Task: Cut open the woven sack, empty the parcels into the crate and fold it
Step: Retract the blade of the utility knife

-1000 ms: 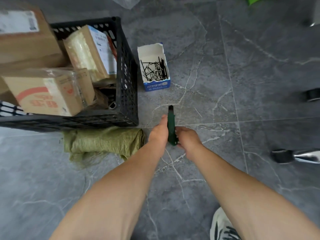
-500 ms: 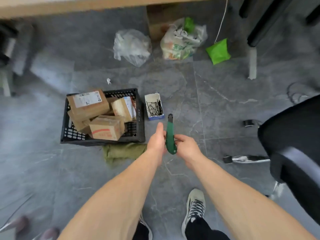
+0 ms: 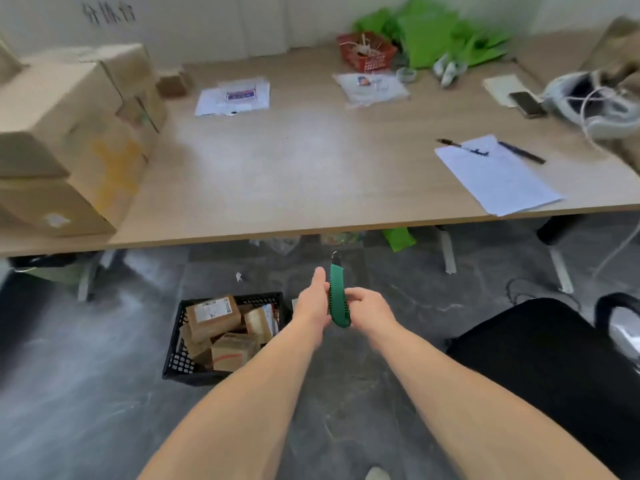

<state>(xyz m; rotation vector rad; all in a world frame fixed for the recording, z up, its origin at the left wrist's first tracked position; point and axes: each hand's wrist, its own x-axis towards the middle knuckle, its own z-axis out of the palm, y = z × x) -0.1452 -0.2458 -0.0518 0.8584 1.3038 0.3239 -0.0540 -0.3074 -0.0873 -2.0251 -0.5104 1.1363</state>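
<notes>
At the far left, big cardboard boxes (image 3: pixel 69 140) are stacked on the wooden bench (image 3: pixel 294 174). Below its near edge, on the grey floor (image 3: pixel 86 410), stands the black crate (image 3: pixel 172 348). It is filled with brown parcels (image 3: pixel 213 317) lying at odd angles, some with white labels facing up.

Just right of the crate, the left forearm reaches out over the crate's near right corner. The left hand (image 3: pixel 313 303) has its fingers straight and lies flat along the left side of a green knife (image 3: pixel 337 299). The right hand (image 3: pixel 370 308) is curled round the knife's near end and grips it. The knife is held above the floor with its metal tip pointing toward the bench. How far the blade is out is too blurred to tell.

Farther right on the bench lie loose papers (image 3: pixel 232 97), a red basket (image 3: pixel 367 51) beside a heap of green bags (image 3: pixel 433 36), a white sheet (image 3: pixel 498 174) with pens (image 3: pixel 521 152) on it, and a phone (image 3: pixel 526 103). At the near right stands a black chair (image 3: pixel 540 358).
</notes>
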